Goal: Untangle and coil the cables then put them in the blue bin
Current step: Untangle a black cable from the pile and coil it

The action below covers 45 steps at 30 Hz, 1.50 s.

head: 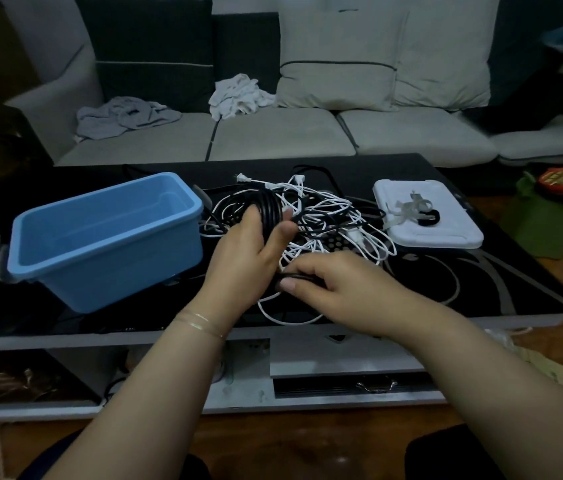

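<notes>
Black cable (269, 206): several turns gathered into a coil, held upright above the table, its loops running up and away from the left hand (246, 251), whose fingers and thumb are curled round it. A free length drops toward the right hand (337, 289), which pinches it between thumb and curled fingers, lying roughly crosswise. Beyond both hands lies a tangle of white and black cables (321, 220) on the black table (481, 282). Left of the left hand stands the blue bin (100, 237), opening upward. Beyond the right hand, a white lid (446, 233).
</notes>
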Each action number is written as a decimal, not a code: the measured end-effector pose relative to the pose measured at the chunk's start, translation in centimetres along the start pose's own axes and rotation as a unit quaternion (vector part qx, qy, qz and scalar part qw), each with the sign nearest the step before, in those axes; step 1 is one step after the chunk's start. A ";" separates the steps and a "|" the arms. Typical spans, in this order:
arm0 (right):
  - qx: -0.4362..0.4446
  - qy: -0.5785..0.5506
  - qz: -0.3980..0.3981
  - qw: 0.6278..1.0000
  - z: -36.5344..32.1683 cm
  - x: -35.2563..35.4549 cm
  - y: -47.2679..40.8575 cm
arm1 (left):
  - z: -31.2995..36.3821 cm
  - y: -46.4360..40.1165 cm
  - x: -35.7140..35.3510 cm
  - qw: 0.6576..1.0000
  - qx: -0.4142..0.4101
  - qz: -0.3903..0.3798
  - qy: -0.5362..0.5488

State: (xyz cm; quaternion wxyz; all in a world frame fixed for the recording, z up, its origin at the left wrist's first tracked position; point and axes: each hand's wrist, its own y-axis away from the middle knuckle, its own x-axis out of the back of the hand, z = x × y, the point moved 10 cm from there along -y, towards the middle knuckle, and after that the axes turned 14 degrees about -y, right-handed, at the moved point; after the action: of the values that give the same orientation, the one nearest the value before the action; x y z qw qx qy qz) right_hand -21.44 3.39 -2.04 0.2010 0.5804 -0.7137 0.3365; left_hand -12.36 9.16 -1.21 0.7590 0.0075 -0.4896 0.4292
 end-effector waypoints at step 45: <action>-0.034 -0.100 0.319 0.942 4.6 6.2 0.1 | 2.4 1.0 -4.2 0.927 0.150 -0.075 0.337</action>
State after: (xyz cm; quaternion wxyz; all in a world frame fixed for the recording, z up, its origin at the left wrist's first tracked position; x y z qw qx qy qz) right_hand -22.61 -4.15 -1.10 0.0307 0.3462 -0.8887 0.2990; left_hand -15.39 6.06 -3.49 0.8990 0.0128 -0.1330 0.4170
